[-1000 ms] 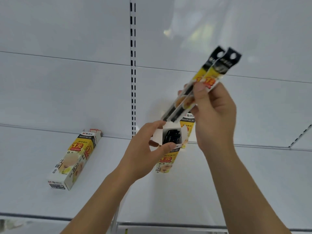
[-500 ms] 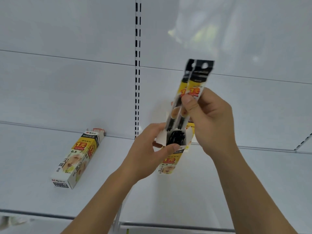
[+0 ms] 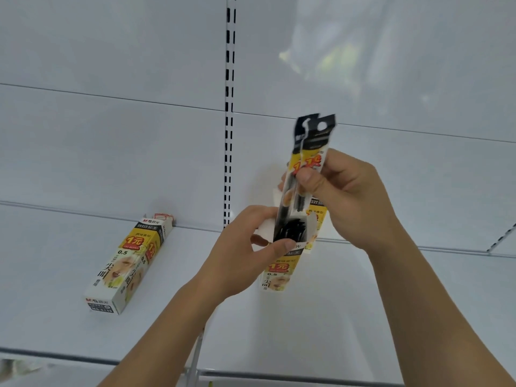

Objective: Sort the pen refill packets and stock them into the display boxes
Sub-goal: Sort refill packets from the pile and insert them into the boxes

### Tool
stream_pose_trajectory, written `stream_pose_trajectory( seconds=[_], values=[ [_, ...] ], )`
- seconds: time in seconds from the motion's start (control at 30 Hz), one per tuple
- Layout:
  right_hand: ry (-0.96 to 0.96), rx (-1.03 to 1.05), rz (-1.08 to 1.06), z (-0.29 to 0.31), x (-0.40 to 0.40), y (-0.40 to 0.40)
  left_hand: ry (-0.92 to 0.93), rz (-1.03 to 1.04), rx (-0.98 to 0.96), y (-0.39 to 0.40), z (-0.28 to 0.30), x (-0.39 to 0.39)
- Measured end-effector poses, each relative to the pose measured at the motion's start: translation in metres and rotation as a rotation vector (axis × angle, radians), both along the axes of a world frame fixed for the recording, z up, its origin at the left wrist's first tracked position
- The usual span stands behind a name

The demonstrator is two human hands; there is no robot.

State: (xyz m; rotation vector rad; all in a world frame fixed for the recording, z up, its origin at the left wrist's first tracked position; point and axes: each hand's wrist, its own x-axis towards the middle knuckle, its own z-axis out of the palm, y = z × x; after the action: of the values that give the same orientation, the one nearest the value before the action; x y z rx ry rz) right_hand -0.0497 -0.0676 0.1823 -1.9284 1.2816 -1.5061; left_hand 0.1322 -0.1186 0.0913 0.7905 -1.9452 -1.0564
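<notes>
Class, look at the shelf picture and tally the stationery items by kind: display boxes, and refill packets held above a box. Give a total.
Display boxes: 3, namely the closed box, the held box and the box behind.
Refill packets in the right hand: 2.
Total: 5.

**A:** How's the feed looking on your end?

**B:** I'm getting bright, even light, soft shadows under the hands. There's a smeary glare patch (image 3: pixel 335 51) on the back panel (image 3: pixel 111 149) top right. Shelf lines bow near the edges, and the packets (image 3: pixel 312 152) look slightly motion-blurred.

Third box (image 3: pixel 317 219) mostly hidden behind right hand (image 3: pixel 349 196) — print unreadable.
</notes>
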Motion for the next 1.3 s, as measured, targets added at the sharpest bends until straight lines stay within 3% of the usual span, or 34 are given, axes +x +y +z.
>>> stream_pose_trajectory(
  seconds=[0.17,0.3,0.37,0.57,0.8,1.0,1.3],
  values=[
    [0.061,0.131,0.142,0.004,-0.005,-0.004,-0.012,-0.007,-0.010,0.000,0.001,0.000],
    [0.200,0.270,0.134,0.009,-0.010,-0.006,-0.012,-0.017,-0.044,-0.001,-0.001,0.000],
    [0.180,0.237,0.082,0.008,-0.008,-0.007,-0.019,-0.002,-0.062,-0.002,-0.002,-0.001],
    [-0.128,0.017,-0.127,0.013,-0.013,-0.001,-0.053,0.030,-0.038,-0.006,-0.005,-0.002],
    [-0.205,0.036,-0.047,0.004,-0.010,0.000,-0.077,0.051,-0.022,-0.006,-0.005,-0.003],
    [-0.047,0.039,0.020,0.003,-0.007,-0.004,-0.087,0.079,0.019,-0.007,-0.007,-0.003],
    [-0.045,0.048,0.063,0.018,-0.012,-0.005,-0.073,0.062,-0.049,-0.007,-0.004,-0.003]
  ],
)
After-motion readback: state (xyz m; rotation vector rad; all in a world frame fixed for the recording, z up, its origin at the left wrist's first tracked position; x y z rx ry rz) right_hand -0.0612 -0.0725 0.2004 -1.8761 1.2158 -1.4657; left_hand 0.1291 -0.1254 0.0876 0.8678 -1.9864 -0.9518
